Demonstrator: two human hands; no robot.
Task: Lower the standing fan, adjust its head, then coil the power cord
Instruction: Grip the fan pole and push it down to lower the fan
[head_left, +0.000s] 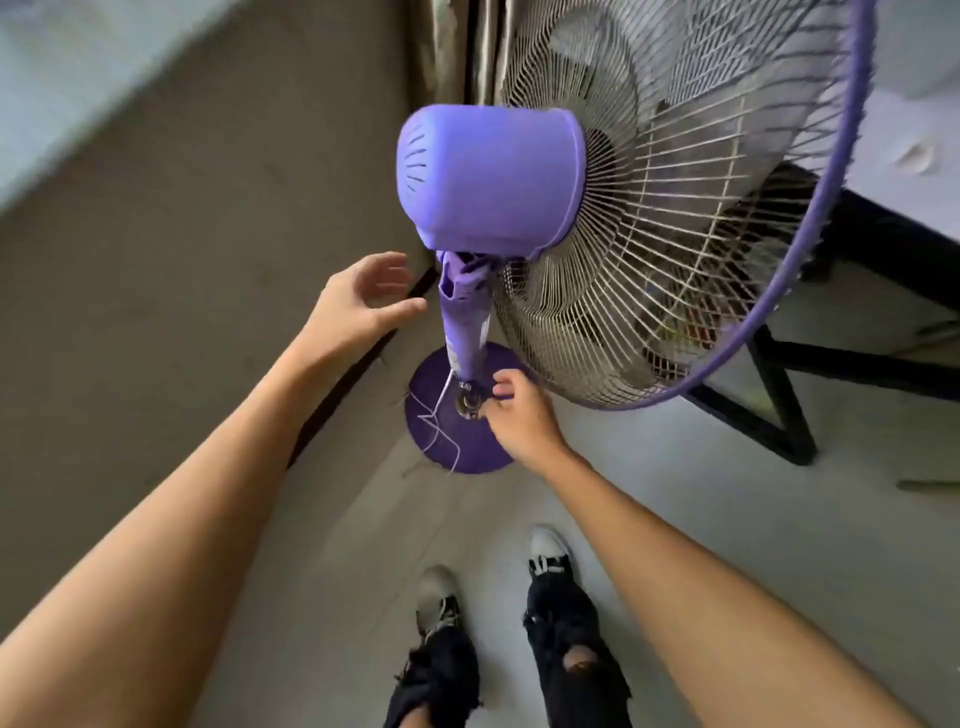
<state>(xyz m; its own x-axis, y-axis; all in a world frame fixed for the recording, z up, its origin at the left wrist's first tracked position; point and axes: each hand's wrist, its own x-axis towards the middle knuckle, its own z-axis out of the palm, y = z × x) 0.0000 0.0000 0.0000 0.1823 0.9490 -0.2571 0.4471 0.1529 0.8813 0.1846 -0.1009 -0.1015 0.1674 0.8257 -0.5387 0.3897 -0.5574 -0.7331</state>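
The standing fan (519, 234) stands on the floor (337, 545) directly ahead of the person, its purple round base (441, 415) just beyond and below the right hand (514, 415). The right hand reaches down to the height collar (470, 401) on the pole (465, 332), where the upper tube slides into the lower one. Its fingers curl and pinch at that collar, which looks like the locking knob that must be loosened before the fan can drop. That explains the low reach: the lowering step seems to be just starting.

The left hand (358, 306) hovers higher, just to the left of the neck below the motor housing (488, 182). It is released, fingers spread and lightly bent, thumb pointing toward the pole, touching nothing that can be seen. It is probably poised there to catch and steady the upper tube once the collar lets go, so the heavy head does not fall at once.

The wire grille (675, 208) with its purple rim sits above and to the right of both hands, facing away from the person. The thin pale power cord (441, 415) trails down from the pole just left of the right hand and lies loosely across the base, uncoiled. Where its plug ends cannot be told.

A dark-framed table (779, 374) stands beyond the grille, well to the right of the right hand. The person's two shoes (545, 551) rest on the floor below the hands.
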